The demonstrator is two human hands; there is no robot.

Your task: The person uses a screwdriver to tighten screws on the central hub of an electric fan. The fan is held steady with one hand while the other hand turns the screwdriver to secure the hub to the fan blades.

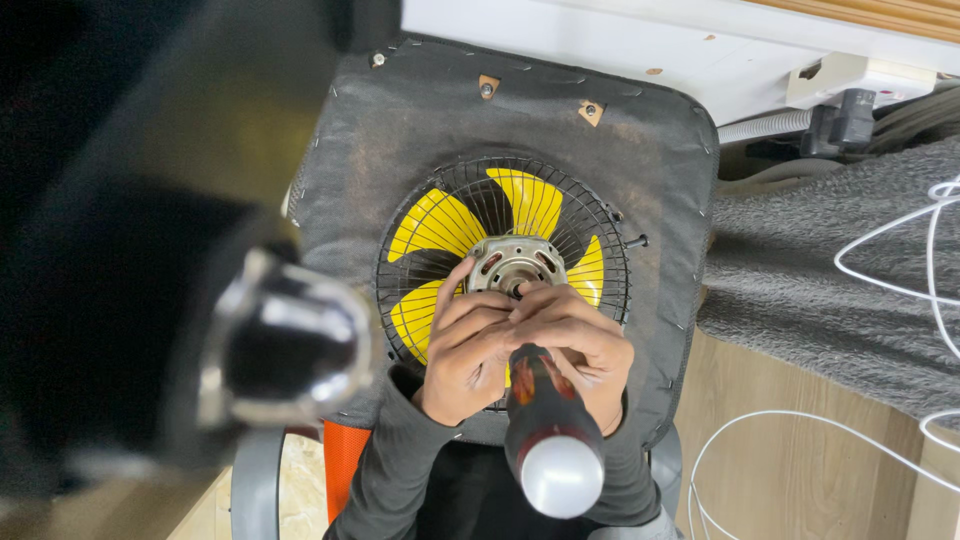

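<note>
Dark padded surface (pixel 640 150) carries a yellow-bladed fan (pixel 503 260); at six o'clock, left hand (pixel 468 350) and right hand (pixel 575 340) clamp a screwdriver (pixel 545 430), with a blurred chrome object (pixel 285 345) at nine o'clock.

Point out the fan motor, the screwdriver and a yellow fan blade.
fan motor (pixel 512 262): head view, on its metal housing.
screwdriver (pixel 545 425): head view, on the dark handle.
yellow fan blade (pixel 436 224): head view, on the upper left blade, behind the wire grille.
</note>
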